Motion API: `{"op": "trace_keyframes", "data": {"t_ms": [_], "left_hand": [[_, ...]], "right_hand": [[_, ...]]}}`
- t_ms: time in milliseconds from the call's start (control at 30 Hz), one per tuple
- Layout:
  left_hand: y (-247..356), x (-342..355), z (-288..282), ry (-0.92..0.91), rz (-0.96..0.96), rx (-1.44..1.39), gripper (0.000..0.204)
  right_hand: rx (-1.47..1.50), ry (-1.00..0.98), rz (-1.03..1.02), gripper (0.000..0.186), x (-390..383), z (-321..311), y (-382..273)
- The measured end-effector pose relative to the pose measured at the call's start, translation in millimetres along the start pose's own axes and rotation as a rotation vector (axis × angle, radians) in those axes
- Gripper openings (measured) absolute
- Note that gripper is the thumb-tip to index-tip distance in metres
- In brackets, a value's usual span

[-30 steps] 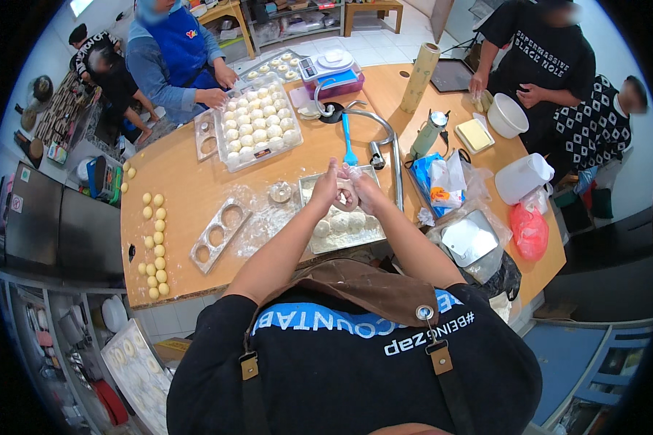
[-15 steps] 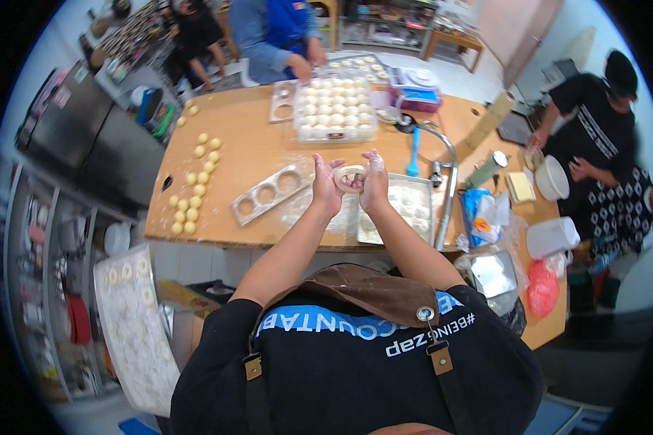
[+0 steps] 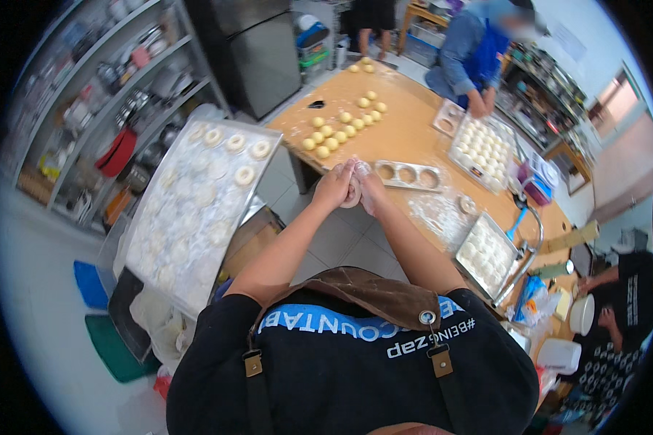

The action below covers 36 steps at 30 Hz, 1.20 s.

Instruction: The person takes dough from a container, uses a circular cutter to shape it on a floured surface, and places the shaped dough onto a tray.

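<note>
You swing toward the floured tray (image 3: 272,136), bringing your work nearer it; your left hand's (image 3: 332,185) and right hand's (image 3: 371,187) fingers grasp a dough ring (image 3: 352,194).

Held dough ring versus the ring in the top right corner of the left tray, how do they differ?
The held ring is raised between the left hand and right hand; the corner ring lies on the floured tray. The held ring is partly hidden by the hands; the corner ring shows whole. Both are pale dough.
</note>
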<state>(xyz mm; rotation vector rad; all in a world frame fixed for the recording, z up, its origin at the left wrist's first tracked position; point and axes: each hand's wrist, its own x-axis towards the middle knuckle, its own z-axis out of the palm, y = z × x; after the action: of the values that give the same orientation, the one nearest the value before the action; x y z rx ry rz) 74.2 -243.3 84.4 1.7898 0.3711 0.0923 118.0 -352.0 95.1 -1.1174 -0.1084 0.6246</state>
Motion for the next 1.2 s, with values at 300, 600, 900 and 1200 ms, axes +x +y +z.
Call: {"op": "trace_keyframes", "data": {"t_ms": [300,600,900,1200], "left_hand": [[-38.5,-77.0,-145.8,0.349,-0.122,-0.53,0.061],[-87.6,-73.3,-224.5,0.671,-0.204,-0.964,0.069],[-141.4,-7.8,-289.3,0.75,-0.217,-0.882,0.078],[-150.7,19.4,-311.0,0.851,-0.283,-0.805,0.076]], "right_hand": [[-0.166,-0.431,0.331,0.04,16.1,141.9,70.1],[-0.098,-0.509,0.417,0.04,82.2,215.1,126.3],[-0.32,-0.506,0.39,0.05,156.0,268.6,144.8],[-0.623,-0.505,0.272,0.047,214.4,284.0,188.4]]}}
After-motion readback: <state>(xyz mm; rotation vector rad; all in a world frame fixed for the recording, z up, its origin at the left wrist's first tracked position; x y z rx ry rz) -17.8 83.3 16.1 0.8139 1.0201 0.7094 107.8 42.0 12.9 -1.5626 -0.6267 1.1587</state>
